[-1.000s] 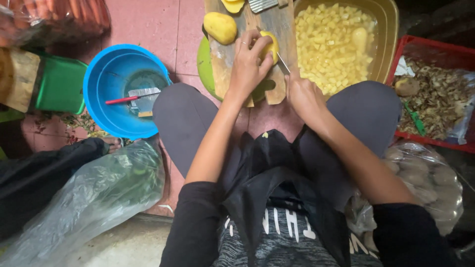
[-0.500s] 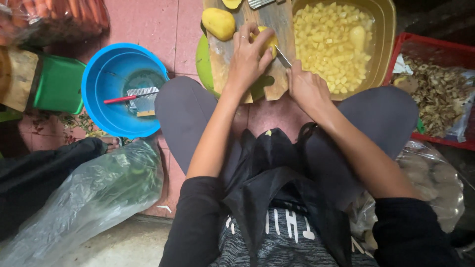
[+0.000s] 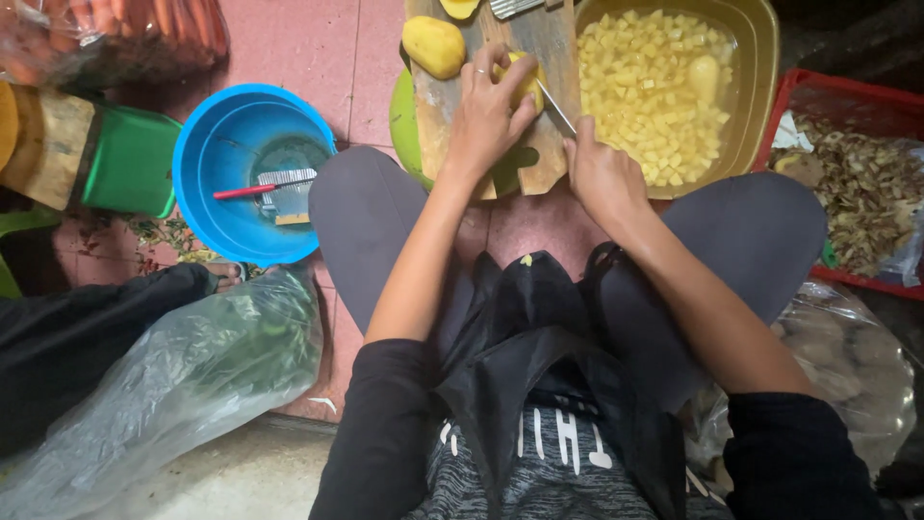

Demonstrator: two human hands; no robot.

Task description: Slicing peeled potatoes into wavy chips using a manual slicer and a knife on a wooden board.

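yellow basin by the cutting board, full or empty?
Nearly full: the yellow basin holds diced potato pieces across almost its whole floor, plus one whole peeled potato on top.

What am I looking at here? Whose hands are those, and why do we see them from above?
The camera sits on a person's head and looks down, so you see their own arms and lap. Their left hand presses a peeled yellow potato onto a wooden cutting board. Their right hand holds a knife against it. Another whole potato waits on the board. Beside it, a yellow basin is full of potato cubes. On the floor there is a blue bucket with a tool inside, and a red crate of peelings.
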